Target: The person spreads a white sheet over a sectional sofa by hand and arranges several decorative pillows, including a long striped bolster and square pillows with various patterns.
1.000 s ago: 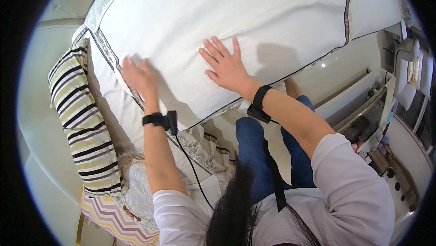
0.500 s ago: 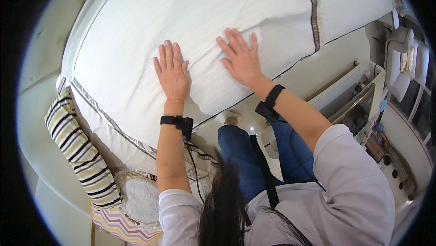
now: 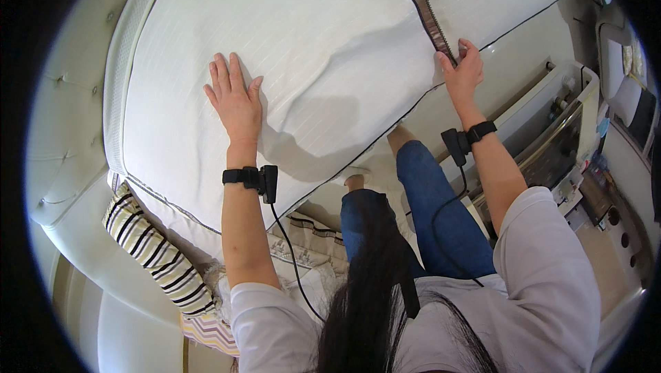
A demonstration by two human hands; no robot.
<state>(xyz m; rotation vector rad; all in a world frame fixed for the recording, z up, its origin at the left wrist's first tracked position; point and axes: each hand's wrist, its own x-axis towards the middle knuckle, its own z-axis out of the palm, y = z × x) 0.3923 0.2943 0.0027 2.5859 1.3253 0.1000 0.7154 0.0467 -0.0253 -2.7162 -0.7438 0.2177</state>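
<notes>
A white bed cover (image 3: 310, 35) with thin dark piping lies over the bed. Flat on its left part rests my left hand (image 3: 237, 112), fingers stretched out and slightly spread. At the near right, my right hand (image 3: 465, 78) is closed on the cover's edge, at the lower end of a brown decorative band (image 3: 421, 2). Its thumb lies beside the band and the fingers curl round on the other side; the cloth between them is mostly hidden. Soft wrinkles and shadows cross the cover between my two hands.
A tufted cream headboard (image 3: 72, 118) borders the bed on the left. Below it lean a striped cushion (image 3: 160, 252) and a zigzag-patterned cushion (image 3: 210, 332). A white cabinet (image 3: 530, 108) with small items stands on the right, a pale chair (image 3: 623, 63) beyond it.
My right hand has moved right from lying flat on the cover to grasping its edge at the brown band. My left hand has slid slightly left, still flat. My body has shifted right.
</notes>
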